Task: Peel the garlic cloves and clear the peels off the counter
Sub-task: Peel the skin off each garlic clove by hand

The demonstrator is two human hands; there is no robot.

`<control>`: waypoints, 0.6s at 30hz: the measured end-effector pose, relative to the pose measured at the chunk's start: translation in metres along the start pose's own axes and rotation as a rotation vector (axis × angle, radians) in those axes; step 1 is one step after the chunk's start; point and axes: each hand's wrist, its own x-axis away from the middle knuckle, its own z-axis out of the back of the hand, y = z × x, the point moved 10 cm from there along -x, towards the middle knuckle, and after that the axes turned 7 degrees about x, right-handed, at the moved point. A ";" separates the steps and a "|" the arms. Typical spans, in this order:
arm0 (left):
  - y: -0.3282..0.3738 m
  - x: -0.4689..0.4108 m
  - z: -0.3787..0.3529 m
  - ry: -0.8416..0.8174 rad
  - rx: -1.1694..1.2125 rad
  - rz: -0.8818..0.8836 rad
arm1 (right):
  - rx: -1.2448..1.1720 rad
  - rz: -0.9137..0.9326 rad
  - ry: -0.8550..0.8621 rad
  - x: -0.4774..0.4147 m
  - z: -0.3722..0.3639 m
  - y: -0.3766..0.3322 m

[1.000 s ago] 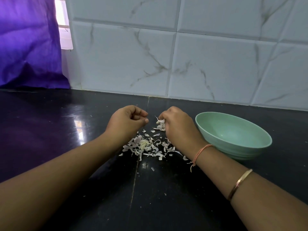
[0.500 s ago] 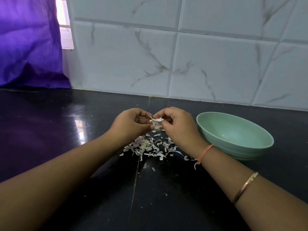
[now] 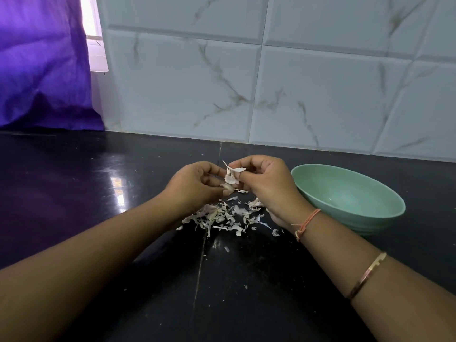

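Your left hand (image 3: 195,187) and right hand (image 3: 267,185) both pinch one garlic clove (image 3: 230,180) in curled fingertips, just left of the green bowl (image 3: 375,222). Loose peels (image 3: 225,217) lie scattered on the tabletop (image 3: 86,206), also left of the bowl, beneath your hands.

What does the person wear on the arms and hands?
No sleeves or gloves: the left hand and right hand are bare, as are both forearms. An orange thread, knotted with loose ends, circles the right wrist. Higher up that forearm sits a slim gold-coloured bangle. The left arm wears nothing.
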 end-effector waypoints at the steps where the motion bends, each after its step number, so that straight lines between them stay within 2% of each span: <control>1: 0.000 0.000 0.000 0.004 -0.004 -0.002 | -0.054 -0.022 -0.005 0.001 -0.001 0.001; 5: 0.002 0.001 0.001 0.015 -0.003 0.005 | -0.168 -0.079 0.027 0.002 0.002 0.004; 9: 0.000 0.000 0.003 0.025 -0.004 0.016 | -0.054 -0.061 0.117 -0.001 0.012 0.007; 12: -0.002 -0.002 0.010 0.070 -0.011 0.023 | 0.206 -0.016 0.184 -0.002 0.019 0.007; 15: -0.003 -0.003 0.014 0.104 0.069 0.042 | 0.584 0.001 0.069 -0.002 0.009 0.007; 18: -0.002 0.000 0.009 0.086 0.196 0.052 | 0.659 0.020 -0.036 0.001 -0.002 0.007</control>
